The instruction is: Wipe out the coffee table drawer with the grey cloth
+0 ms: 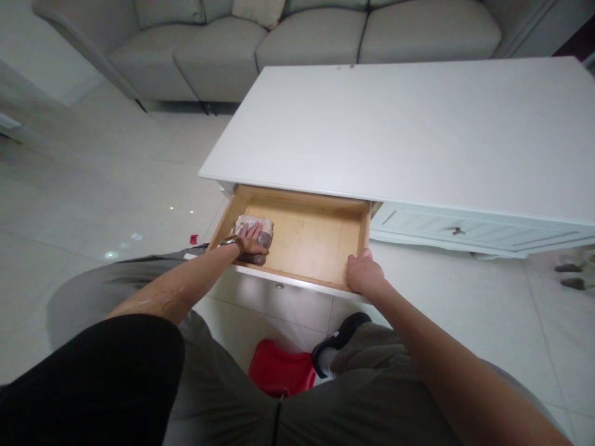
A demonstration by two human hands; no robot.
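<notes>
A wooden drawer (316, 238) stands pulled out of a low white table (418, 130). Inside it, at the left, my left hand (253, 240) presses down on a crumpled brownish cloth (251, 224), fingers closed over it. A watch sits on that wrist. My right hand (363, 272) grips the drawer's front right corner, fingers curled over the rim. The rest of the drawer's floor is bare wood.
A second, closed drawer (458, 230) with a metal knob lies to the right. A grey sofa (302, 37) stands behind the table. A red object (281, 371) lies on the tiled floor between my knees, beside my black shoe (339, 344).
</notes>
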